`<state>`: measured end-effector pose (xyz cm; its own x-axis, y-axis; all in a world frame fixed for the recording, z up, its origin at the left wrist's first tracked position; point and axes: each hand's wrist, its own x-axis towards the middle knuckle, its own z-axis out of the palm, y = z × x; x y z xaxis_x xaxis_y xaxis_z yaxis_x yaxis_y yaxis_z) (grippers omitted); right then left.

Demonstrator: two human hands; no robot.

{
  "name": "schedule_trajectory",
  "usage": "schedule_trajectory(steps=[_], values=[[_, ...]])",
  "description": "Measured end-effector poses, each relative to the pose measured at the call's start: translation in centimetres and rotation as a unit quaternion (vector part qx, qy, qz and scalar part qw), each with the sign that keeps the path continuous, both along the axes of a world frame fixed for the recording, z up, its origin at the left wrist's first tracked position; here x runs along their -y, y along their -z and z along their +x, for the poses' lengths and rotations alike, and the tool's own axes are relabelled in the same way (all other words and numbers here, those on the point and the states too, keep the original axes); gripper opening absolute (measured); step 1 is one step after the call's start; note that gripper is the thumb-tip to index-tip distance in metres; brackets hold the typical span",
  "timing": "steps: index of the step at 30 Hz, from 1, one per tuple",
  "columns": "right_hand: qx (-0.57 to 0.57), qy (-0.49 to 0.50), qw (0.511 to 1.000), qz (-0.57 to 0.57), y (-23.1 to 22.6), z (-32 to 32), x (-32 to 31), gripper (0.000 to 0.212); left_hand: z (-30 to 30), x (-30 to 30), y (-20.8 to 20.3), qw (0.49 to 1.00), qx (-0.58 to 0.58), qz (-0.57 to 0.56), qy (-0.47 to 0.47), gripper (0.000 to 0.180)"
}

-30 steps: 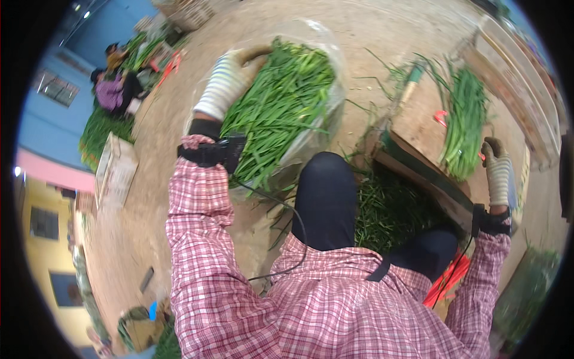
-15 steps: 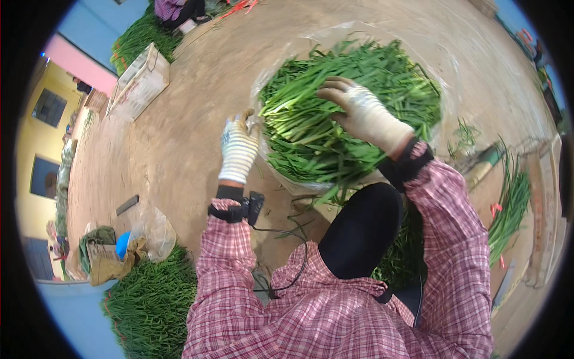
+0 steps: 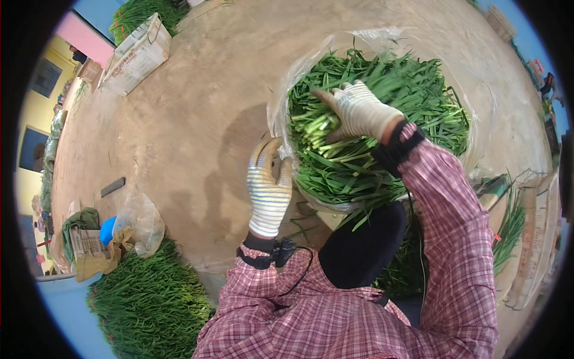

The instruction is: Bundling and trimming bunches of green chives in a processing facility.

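A big heap of cut green garlic chives [image 3: 430, 107], pale stem ends pointing left, fills a clear plastic bag [image 3: 281, 102] spread on the floor before me. My right hand [image 3: 362, 110], in a striped white glove with brown fingertips, grips a bunch of chives [image 3: 320, 127] at its pale stems, on the heap's upper left. Some leaves beyond it are smeared by motion. My left hand [image 3: 270, 185], gloved alike, hovers beside the bag's left rim. Its fingers are bent and its thumb stands apart, with nothing seen between them.
At lower left lies a dense pile of green chives [image 3: 149, 299], topped by a crumpled clear bag [image 3: 140, 221] and cloths. A white crate [image 3: 137, 60] stands at upper left. A dark flat bar [image 3: 113, 186] rests on the floor. More chives [image 3: 508, 233] lie beside a wooden frame at right.
The view has shifted, so the bag appears farther right. My right hand has gone from hovering open over the chives to gripping a bunch. My left hand stays by the bag's left rim.
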<state>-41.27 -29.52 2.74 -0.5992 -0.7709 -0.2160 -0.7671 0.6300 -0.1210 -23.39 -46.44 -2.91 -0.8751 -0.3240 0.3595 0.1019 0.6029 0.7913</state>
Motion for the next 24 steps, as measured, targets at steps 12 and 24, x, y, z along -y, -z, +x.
schedule_trajectory(steps=[12, 24], values=[[-0.004, -0.028, 0.996, -0.086, -0.1, 2.6, -1.6, 0.054, -2.8, -1.0, -1.6, 0.996, -0.06, -0.03, 0.051, 0.045], [-0.083, -0.026, 0.968, -0.235, -2.1, 0.9, -4.8, 0.086, -9.0, -4.2, -3.1, 0.937, 0.031, 0.284, 0.2, 0.056]])
